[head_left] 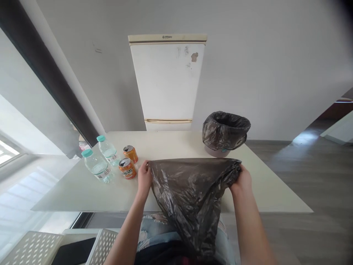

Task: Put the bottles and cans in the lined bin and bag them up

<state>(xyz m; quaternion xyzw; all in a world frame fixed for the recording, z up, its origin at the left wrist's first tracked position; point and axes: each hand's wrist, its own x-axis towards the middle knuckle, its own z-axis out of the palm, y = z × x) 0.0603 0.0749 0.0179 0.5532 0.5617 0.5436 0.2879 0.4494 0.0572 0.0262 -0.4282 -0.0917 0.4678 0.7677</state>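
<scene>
A black plastic garbage bag (190, 187) is stretched wide between my two hands, its top edge pulled nearly straight and its lower part hanging over the table's front edge toward my lap. My left hand (145, 176) pinches the left corner of that edge. Gathered plastic at the right corner is gripped by my right hand (242, 181). Behind the bag stands a small trash bin (216, 151), its upper part covered by another black bag (224, 134) folded over the rim. Two orange soda cans, a front can (127, 169) and a rear can (130, 154), stand left of my left hand.
Two clear water bottles with teal caps, a nearer bottle (97, 167) and a farther bottle (108, 150), stand on the white table (275, 195) at left. A refrigerator (168, 81) is behind the table. A white perforated basket (33, 246) with a dark flat object sits at lower left.
</scene>
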